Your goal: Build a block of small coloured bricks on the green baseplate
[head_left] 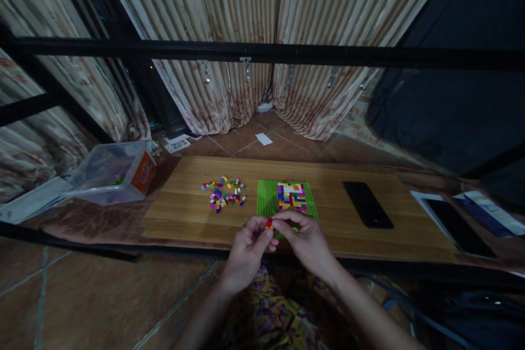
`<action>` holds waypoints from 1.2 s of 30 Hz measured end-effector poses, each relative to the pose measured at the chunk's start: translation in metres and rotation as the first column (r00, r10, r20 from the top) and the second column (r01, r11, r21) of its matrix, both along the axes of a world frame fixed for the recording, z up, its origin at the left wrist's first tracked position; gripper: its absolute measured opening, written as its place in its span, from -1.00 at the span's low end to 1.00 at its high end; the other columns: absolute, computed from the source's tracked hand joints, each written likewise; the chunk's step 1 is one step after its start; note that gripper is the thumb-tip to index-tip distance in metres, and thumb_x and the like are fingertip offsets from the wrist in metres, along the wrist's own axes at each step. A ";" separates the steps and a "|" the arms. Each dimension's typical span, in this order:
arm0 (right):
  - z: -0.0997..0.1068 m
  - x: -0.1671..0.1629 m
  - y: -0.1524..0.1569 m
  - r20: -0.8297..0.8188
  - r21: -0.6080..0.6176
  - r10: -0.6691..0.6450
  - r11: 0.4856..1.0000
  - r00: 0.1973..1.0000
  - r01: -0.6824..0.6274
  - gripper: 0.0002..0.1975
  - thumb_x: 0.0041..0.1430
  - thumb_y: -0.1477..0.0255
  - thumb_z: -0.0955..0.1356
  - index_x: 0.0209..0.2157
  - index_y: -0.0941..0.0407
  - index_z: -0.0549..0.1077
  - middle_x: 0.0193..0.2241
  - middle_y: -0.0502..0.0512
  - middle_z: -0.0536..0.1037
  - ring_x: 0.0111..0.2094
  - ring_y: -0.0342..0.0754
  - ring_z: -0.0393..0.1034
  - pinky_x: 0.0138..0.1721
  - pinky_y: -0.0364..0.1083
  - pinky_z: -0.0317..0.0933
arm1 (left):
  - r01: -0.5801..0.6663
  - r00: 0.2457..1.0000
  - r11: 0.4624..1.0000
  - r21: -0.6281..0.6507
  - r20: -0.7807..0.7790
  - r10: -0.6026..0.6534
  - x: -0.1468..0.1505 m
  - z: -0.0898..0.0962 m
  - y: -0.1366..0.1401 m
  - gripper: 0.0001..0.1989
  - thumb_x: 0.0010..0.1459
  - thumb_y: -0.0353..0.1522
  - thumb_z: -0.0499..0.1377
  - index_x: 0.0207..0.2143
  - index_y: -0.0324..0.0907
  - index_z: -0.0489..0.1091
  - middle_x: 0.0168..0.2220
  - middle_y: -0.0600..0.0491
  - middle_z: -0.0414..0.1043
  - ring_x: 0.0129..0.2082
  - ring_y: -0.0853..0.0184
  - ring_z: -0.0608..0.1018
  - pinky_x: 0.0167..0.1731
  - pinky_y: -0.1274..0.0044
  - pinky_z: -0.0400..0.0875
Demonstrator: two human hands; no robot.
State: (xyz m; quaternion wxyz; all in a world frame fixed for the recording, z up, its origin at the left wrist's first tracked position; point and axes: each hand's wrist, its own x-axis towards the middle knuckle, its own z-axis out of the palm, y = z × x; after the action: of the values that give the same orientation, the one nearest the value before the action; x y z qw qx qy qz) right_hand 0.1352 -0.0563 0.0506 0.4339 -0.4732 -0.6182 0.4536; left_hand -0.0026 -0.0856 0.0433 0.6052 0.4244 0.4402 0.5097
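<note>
Over the table's front edge, my left hand (251, 240) and my right hand (302, 234) meet with fingertips closed on small toy bricks (269, 223), one red and one yellow. Whether these two are joined I cannot tell. Just beyond my hands lies a green baseplate (267, 197), its near part hidden by my fingers. A block of multicoloured bricks (292, 197) covers the plate's right half. To the left, a scattered pile of loose bricks (223, 195) in many colours rests on the wooden table.
A clear plastic box (110, 175) with an orange label stands at the table's left. On the right lie a black phone (368, 205) and another dark slab-like device (459, 228) beside papers. A black metal bar (262, 52) crosses in front of the curtains.
</note>
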 end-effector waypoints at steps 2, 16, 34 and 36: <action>-0.001 -0.002 -0.001 -0.038 -0.055 -0.013 0.998 0.999 0.011 -0.83 0.05 0.31 0.37 -0.41 0.11 0.53 -0.44 0.04 0.52 -0.40 -0.09 0.36 -0.32 -0.11 0.23 | -0.004 1.000 1.000 0.020 -0.029 0.004 0.001 -0.002 0.000 -0.78 0.08 -0.26 0.17 -0.27 -0.21 0.29 -0.41 0.11 0.33 -0.48 0.46 0.43 -0.47 0.59 0.39; -0.003 -0.026 -0.012 -0.522 -0.421 -0.228 0.907 0.822 -0.016 -0.70 -0.13 0.20 0.46 -0.57 0.14 0.41 -0.64 -0.09 0.34 -0.60 -0.21 0.16 -0.53 -0.17 0.10 | 0.028 0.949 0.989 0.143 -0.313 0.019 -0.001 -0.015 -0.002 -0.79 0.22 -0.28 0.02 -0.13 -0.15 0.26 -0.36 0.08 0.35 -0.40 0.42 0.40 -0.37 0.57 0.33; -0.036 0.035 0.074 0.204 0.365 -0.398 0.879 0.895 0.308 -0.82 0.03 0.26 0.37 -0.43 0.04 0.58 -0.26 0.10 0.47 -0.15 0.02 0.30 -0.07 0.04 0.12 | -0.215 0.966 0.974 -0.066 -0.164 0.202 -0.027 -0.057 0.008 -0.72 0.02 -0.18 0.19 -0.30 -0.18 0.30 -0.44 0.12 0.36 -0.51 0.43 0.37 -0.49 0.59 0.30; -0.042 0.030 0.078 0.264 0.386 -0.387 0.882 0.884 0.271 -0.82 0.04 0.25 0.37 -0.44 0.02 0.58 -0.20 0.10 0.45 -0.11 0.03 0.27 -0.05 0.06 0.10 | -0.217 0.965 0.974 -0.063 -0.161 0.204 -0.030 -0.060 0.009 -0.73 0.03 -0.19 0.19 -0.32 -0.18 0.30 -0.45 0.13 0.35 -0.53 0.45 0.36 -0.51 0.60 0.29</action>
State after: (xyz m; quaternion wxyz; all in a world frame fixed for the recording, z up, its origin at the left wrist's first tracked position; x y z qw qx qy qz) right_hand 0.1654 0.0212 0.0084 0.4692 -0.5607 -0.6601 0.1727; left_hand -0.0323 -0.0765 -0.0170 0.5283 0.3887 0.5483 0.5188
